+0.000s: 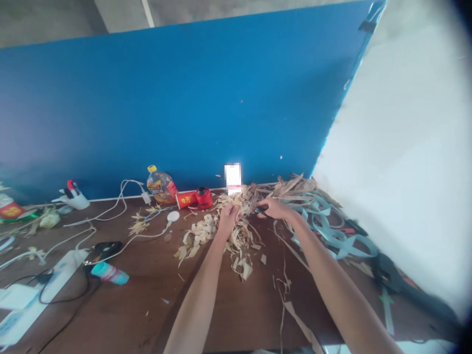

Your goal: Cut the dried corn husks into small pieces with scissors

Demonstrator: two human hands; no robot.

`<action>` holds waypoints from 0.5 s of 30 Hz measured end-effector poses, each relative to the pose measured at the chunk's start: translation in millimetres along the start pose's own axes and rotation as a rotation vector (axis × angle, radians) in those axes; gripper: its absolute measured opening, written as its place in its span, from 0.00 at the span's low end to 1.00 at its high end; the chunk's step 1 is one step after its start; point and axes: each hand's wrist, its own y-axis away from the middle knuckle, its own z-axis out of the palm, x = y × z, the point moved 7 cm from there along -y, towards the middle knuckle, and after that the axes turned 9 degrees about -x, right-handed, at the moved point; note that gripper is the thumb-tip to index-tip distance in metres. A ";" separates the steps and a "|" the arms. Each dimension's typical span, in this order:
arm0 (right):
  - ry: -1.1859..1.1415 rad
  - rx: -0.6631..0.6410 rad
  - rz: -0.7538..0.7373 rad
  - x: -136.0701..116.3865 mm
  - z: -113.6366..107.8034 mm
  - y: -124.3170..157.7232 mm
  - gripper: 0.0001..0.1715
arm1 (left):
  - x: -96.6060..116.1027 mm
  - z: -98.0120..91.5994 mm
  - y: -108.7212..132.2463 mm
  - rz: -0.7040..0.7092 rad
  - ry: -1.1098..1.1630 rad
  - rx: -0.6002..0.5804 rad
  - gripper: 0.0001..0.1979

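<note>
Both my arms reach forward over a brown table (155,295). My left hand (228,216) is closed on a bunch of pale dried husk strips (236,236) from a loose heap. My right hand (275,209) is closed round a dark handle, apparently scissors (260,211), held close to the left hand at the heap's top. Cut pale pieces (199,233) lie spread to the left of my hands.
A blue partition (184,108) and a white board (405,172) wall the table. Light blue ribbon strips (332,231) and long husks lie at right. A drink bottle (160,187), red cup (186,199), red tape roll (204,197), cables, power strip (40,290) and teal tube (109,273) lie at left.
</note>
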 end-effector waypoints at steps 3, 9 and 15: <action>0.035 -0.026 0.007 0.6 -3.0 3.3 0.20 | -0.4 -0.7 -0.4 0.003 0.001 -0.003 0.19; 0.038 -0.042 0.063 2.3 -12.6 11.9 0.18 | -4.0 -1.8 -1.6 -0.018 0.011 0.013 0.20; -0.048 -0.071 -0.030 -3.8 2.1 5.3 0.17 | -4.9 12.6 1.0 -0.064 0.023 -0.138 0.20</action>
